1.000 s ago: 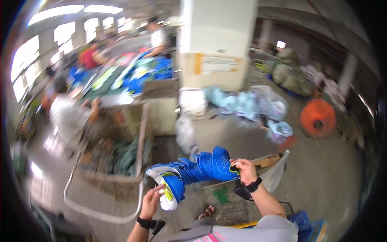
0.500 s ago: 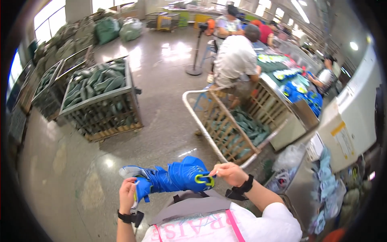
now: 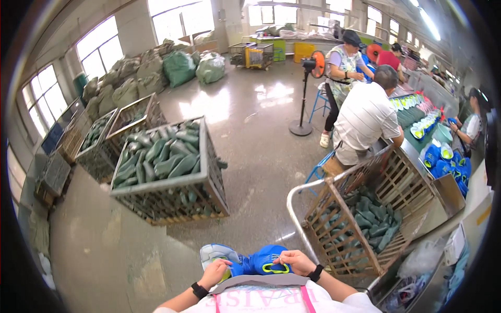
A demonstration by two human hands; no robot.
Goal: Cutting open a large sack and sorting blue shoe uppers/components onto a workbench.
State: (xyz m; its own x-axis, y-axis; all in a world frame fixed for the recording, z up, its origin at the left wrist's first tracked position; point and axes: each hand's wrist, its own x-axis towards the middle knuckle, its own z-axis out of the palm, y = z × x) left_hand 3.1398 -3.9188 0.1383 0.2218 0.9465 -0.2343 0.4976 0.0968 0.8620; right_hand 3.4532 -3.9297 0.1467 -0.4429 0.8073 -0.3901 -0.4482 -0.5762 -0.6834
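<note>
Both hands are grasping the blue shoe uppers (image 3: 255, 262), which hang in a bundle just in front of the person's body, above the floor (image 3: 250, 203). The left hand (image 3: 215, 272) pinches the bundle's left end, beside a pale grey piece; the right hand (image 3: 296, 262) has thumb and fingers closed on the right end, next to a lime-edged opening. Each wrist carries a black band.

Ahead and to the left stands a slatted crate (image 3: 156, 184), heaped to its rim with green foot-shaped blocks (image 3: 162, 154). Two smaller crates sit beyond its far left corner, and sacks (image 3: 151, 73) pile up below the windows.

To the right, a brown slatted crate (image 3: 342, 227) holds more green blocks (image 3: 373, 221) low inside. It stands between the hands and the bench (image 3: 414, 148), and a bent white rail (image 3: 293, 208) runs round its left side. A person in a white shirt (image 3: 365, 112) sits on a stool near its far edge, at the bench's left edge. Shoes lie in rows along the bench, and blue uppers (image 3: 448, 166) are heaped toward its near end, close to a pale green bowl (image 3: 442, 134). A fan on a stand (image 3: 305, 96) rises from the floor, left of the seated workers. Clear plastic bags (image 3: 421, 258) lie near the brown slatted crate's near right corner.
</note>
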